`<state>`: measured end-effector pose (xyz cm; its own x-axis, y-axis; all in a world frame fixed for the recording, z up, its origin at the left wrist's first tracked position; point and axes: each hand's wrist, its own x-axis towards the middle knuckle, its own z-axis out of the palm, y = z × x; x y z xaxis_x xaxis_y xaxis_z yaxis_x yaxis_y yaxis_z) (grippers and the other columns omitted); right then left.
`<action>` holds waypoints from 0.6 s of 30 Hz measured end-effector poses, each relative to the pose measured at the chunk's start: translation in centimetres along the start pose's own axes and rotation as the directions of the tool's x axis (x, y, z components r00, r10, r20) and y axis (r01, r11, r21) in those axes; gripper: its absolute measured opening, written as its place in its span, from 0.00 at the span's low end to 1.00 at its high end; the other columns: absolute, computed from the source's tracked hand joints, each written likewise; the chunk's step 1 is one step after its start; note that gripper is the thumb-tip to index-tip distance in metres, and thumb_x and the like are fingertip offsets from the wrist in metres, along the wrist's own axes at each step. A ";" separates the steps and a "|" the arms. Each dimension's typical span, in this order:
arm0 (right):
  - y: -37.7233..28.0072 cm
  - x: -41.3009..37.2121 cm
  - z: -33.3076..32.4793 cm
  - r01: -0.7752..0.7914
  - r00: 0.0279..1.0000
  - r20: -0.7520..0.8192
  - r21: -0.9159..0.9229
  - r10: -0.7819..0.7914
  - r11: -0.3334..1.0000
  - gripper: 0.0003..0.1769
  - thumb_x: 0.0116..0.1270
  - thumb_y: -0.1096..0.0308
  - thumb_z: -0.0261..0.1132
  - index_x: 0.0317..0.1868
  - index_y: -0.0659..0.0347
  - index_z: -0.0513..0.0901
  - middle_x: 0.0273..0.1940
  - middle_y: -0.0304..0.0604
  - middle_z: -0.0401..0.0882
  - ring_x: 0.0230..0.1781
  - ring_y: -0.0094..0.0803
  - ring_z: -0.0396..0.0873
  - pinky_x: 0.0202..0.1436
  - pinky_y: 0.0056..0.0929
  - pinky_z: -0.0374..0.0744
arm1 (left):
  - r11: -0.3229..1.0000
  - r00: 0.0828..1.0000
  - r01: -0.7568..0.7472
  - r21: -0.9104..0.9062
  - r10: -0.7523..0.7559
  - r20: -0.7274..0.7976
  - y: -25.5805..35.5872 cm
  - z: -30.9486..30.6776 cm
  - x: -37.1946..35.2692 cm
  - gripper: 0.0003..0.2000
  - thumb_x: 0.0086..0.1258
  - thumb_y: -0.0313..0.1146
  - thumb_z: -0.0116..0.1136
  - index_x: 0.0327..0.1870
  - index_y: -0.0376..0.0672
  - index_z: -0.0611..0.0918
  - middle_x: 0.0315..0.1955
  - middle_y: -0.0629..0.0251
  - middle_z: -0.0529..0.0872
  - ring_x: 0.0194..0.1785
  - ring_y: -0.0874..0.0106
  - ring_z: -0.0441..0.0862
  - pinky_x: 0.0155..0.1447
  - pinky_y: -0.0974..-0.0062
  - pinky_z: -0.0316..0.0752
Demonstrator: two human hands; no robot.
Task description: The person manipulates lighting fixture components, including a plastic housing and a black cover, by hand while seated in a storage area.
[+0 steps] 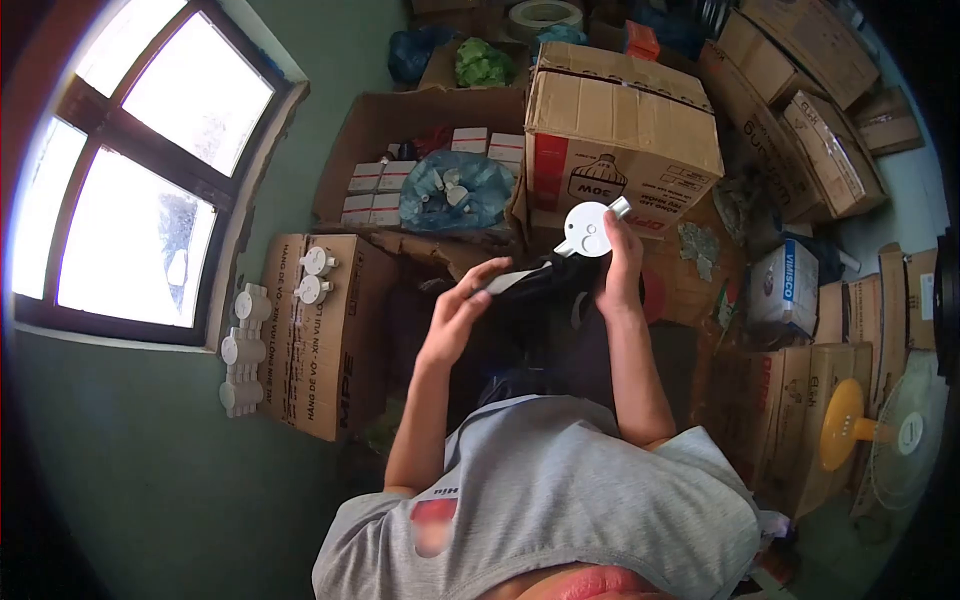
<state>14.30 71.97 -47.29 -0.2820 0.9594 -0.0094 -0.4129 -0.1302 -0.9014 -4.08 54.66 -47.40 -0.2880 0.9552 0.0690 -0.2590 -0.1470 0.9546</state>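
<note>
My right hand point(622, 262) is closed round the edge of a white round conduit junction box point(588, 232), whose short pipe stubs stick out at the upper right and lower left. Between the thumb and fingers of my left hand point(462, 310) is a thin, flat grey strip point(505, 284); I cannot tell what kind of thing it is. The strip points toward the lower stub of the box. Dark cloth lies behind both hands, over my lap. More white junction boxes point(313, 290) sit on the brown carton point(340, 340) to my left, with others point(243, 347) stacked along its wall side.
Ahead, an open carton point(365, 115) holds small white boxes point(385, 208) and a blue plastic bag point(440, 215) of white fittings. A large closed carton point(630, 120) stands beside it. To the right are stacked cartons point(830, 150) and a fan point(905, 435). A window point(150, 220) is at left.
</note>
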 end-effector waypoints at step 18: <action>-1.0 -2.7 4.4 -0.312 0.927 0.358 0.577 0.109 0.755 0.37 0.90 0.46 0.36 0.80 0.68 0.66 0.79 0.56 0.70 0.83 0.48 0.66 0.87 0.51 0.64 | 0.283 0.767 -0.599 0.749 0.470 0.436 3.4 8.0 4.5 0.18 0.67 0.22 0.64 0.58 0.33 0.86 0.76 0.50 0.77 0.84 0.48 0.67 0.84 0.51 0.65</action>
<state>11.66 68.38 -44.45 -0.6165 0.7859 0.0478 -0.7236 -0.5417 -0.4277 1.15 60.57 -41.55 0.0593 0.7760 0.6279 0.7898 -0.4212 0.4460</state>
